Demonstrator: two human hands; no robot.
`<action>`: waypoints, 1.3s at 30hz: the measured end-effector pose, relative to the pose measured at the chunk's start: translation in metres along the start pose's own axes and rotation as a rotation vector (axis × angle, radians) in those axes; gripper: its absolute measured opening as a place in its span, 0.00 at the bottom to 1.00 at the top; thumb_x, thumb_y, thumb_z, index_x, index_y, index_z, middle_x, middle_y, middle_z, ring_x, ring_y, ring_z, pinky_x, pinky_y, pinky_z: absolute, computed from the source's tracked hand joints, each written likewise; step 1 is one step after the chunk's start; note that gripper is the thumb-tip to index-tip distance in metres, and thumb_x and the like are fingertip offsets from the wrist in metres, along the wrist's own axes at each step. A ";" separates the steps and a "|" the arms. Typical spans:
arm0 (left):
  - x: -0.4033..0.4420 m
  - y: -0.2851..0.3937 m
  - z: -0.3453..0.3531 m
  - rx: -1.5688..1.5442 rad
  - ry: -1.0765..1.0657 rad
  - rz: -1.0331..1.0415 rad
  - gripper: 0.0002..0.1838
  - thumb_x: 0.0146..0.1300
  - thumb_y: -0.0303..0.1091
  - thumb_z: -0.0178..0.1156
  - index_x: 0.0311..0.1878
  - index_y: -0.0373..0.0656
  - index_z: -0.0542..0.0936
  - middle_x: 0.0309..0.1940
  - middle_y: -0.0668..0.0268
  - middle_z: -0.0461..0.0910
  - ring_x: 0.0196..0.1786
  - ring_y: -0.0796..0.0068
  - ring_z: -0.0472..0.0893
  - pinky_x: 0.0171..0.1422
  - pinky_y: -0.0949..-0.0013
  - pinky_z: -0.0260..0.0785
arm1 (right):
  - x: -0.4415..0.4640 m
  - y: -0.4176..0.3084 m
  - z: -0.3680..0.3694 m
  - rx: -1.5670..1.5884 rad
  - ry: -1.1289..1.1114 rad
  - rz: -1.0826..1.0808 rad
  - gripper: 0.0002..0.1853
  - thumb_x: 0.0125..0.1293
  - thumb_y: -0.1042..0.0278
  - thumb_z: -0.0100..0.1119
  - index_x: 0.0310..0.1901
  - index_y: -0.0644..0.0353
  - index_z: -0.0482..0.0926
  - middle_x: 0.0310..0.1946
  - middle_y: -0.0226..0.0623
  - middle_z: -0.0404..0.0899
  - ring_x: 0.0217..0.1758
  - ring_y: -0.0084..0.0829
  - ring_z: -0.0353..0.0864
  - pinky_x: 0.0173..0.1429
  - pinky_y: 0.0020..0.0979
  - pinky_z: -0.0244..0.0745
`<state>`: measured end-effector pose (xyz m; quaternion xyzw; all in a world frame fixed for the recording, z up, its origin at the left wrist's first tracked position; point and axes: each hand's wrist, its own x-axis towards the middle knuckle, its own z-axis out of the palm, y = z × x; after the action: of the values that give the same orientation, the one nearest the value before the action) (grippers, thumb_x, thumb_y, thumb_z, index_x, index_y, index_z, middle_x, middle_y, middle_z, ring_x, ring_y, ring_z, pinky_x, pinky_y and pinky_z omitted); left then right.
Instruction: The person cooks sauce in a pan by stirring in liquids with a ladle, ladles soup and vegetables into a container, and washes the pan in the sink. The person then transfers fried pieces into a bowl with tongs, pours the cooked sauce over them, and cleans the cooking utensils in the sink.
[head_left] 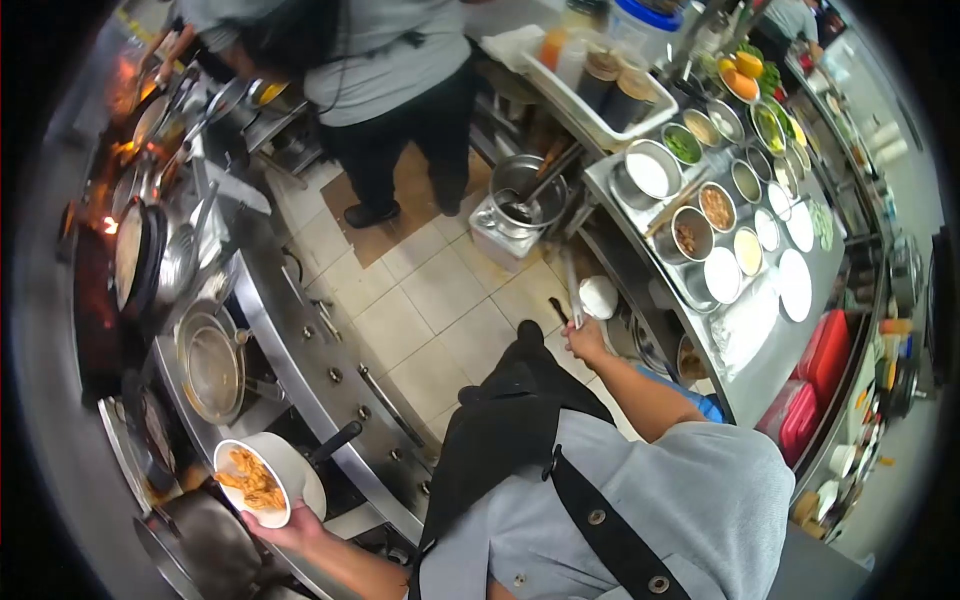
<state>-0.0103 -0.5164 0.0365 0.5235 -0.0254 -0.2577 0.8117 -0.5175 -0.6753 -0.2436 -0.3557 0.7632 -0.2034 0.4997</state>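
A white bowl is in my left hand, tilted so that its inside shows. Several orange-brown fried pieces lie in it. The bowl hangs over the front of the stove, beside a black pan handle. On the other side, my right hand is closed around the end of a long metal utensil, whose exact kind I cannot make out. Close to that hand are a white round thing and a small black handle.
A strainer and dark pans sit on the stove, with flames behind. A co-worker stands ahead. A metal pot rests on a white container. Ingredient tins and white plates line the right counter.
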 end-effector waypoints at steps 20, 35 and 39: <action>-0.189 -0.207 0.191 0.169 -0.869 -0.604 0.36 0.67 0.57 0.41 0.71 0.42 0.60 0.67 0.58 0.66 0.67 0.57 0.68 0.71 0.54 0.59 | -0.030 -0.088 -0.105 0.515 -0.443 -0.347 0.26 0.69 0.39 0.48 0.41 0.60 0.74 0.26 0.36 0.77 0.19 0.26 0.79 0.25 0.28 0.74; -0.437 -0.280 0.302 0.187 -1.620 -0.721 0.36 0.73 0.56 0.39 0.73 0.39 0.54 0.69 0.59 0.62 0.67 0.64 0.66 0.68 0.56 0.61 | -0.208 -0.017 -0.372 0.519 0.376 -0.287 0.13 0.63 0.63 0.50 0.36 0.67 0.77 0.25 0.39 0.79 0.24 0.32 0.84 0.20 0.29 0.77; -0.427 -0.289 0.339 0.224 -1.670 -0.679 0.31 0.72 0.48 0.46 0.70 0.38 0.60 0.65 0.56 0.67 0.61 0.61 0.72 0.57 0.57 0.71 | -0.162 0.010 -0.488 0.579 0.687 -0.292 0.16 0.64 0.66 0.47 0.37 0.74 0.78 0.29 0.49 0.81 0.25 0.37 0.85 0.19 0.31 0.78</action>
<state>-0.5984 -0.7026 0.0370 0.2214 -0.4750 -0.7746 0.3541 -0.9236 -0.5695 0.0540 -0.2176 0.7382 -0.5819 0.2628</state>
